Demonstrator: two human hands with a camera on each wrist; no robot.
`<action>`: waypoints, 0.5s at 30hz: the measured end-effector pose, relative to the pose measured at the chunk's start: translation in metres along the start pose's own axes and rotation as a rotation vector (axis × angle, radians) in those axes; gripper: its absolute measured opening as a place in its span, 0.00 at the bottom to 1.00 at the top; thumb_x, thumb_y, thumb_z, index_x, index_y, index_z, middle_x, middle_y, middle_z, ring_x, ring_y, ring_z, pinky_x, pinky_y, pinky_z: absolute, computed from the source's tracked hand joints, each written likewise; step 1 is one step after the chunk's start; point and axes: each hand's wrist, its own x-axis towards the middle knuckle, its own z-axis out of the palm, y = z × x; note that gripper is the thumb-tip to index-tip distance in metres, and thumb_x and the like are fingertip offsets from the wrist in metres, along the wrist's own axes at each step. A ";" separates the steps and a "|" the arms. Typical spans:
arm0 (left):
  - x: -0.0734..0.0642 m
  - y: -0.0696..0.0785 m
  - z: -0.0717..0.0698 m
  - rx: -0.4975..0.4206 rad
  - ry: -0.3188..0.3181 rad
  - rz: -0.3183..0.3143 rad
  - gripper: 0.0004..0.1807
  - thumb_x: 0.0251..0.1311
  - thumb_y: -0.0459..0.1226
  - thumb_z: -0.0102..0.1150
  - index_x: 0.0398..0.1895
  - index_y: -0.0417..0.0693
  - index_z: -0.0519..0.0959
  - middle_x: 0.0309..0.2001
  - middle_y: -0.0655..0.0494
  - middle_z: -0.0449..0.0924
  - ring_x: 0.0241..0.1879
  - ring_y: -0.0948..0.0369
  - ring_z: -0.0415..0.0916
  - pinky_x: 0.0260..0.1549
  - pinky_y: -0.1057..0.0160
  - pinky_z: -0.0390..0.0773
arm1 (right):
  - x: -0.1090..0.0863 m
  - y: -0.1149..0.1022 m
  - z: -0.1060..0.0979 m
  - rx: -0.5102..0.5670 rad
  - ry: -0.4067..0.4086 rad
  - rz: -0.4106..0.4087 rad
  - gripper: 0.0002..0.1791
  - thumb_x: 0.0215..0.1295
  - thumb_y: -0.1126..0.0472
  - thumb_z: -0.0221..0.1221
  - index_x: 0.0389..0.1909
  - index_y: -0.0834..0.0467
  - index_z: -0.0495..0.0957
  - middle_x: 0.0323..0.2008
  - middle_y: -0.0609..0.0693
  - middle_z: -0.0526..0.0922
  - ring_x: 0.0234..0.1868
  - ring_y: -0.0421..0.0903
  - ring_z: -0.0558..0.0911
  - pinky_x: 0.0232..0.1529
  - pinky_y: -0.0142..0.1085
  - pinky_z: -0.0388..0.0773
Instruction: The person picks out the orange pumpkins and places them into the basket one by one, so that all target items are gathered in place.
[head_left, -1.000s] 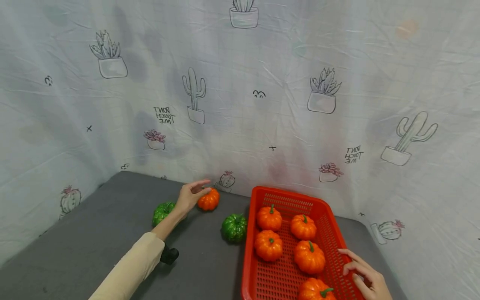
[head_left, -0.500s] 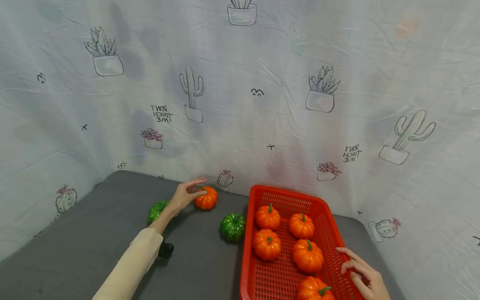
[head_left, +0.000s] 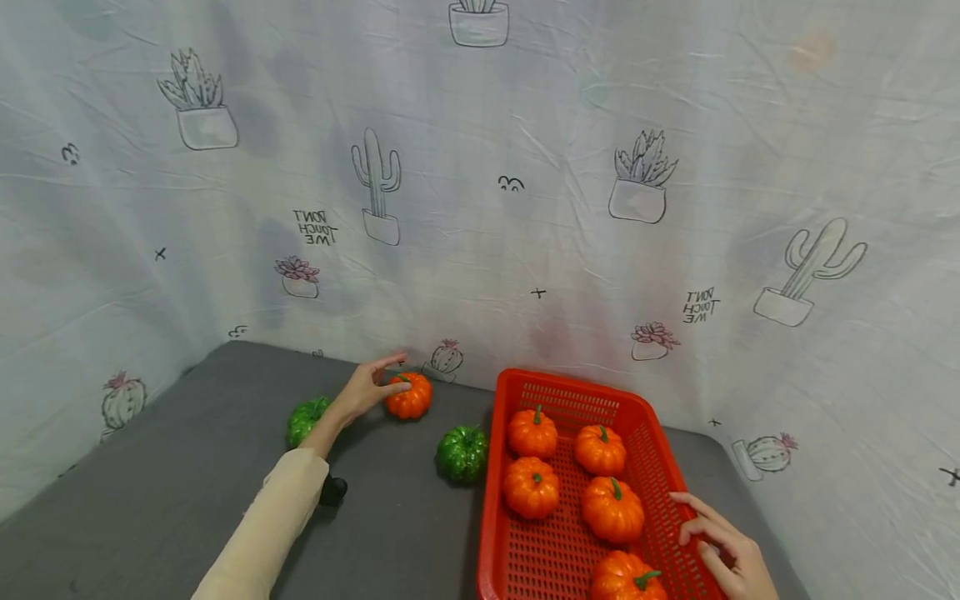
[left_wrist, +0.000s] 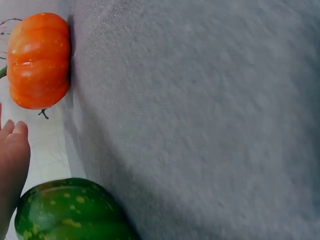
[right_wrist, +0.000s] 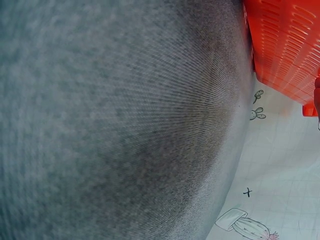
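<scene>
In the head view, my left hand (head_left: 365,390) is beside an orange pumpkin (head_left: 411,397) on the grey table, with thumb and fingers spread apart. The left wrist view shows a gap between that hand (left_wrist: 11,162) and the orange pumpkin (left_wrist: 39,62). A green pumpkin (head_left: 303,422) lies by the left forearm, partly hidden by it; another green pumpkin (head_left: 462,454) sits left of the red basket (head_left: 491,500). Several orange pumpkins (head_left: 613,510) with green stems lie inside the basket. My right hand (head_left: 727,552) rests at the basket's right rim, its fingers loosely bent.
A pale curtain (head_left: 480,250) printed with potted cacti hangs behind and beside the table (head_left: 187,467). A small black object (head_left: 333,491) shows beside the left sleeve. The basket's front end runs out of the head view.
The head view has shifted slightly, so everything appears a little further left. My left hand stays beside the orange pumpkin, which remains on the table. The right hand keeps its place at the rim.
</scene>
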 end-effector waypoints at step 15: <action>0.007 -0.001 0.008 0.086 -0.071 -0.015 0.31 0.62 0.38 0.62 0.67 0.37 0.67 0.70 0.37 0.57 0.67 0.39 0.55 0.61 0.41 0.62 | 0.000 -0.002 0.001 -0.011 0.005 0.008 0.17 0.63 0.80 0.49 0.30 0.55 0.76 0.58 0.37 0.74 0.36 0.31 0.71 0.19 0.24 0.59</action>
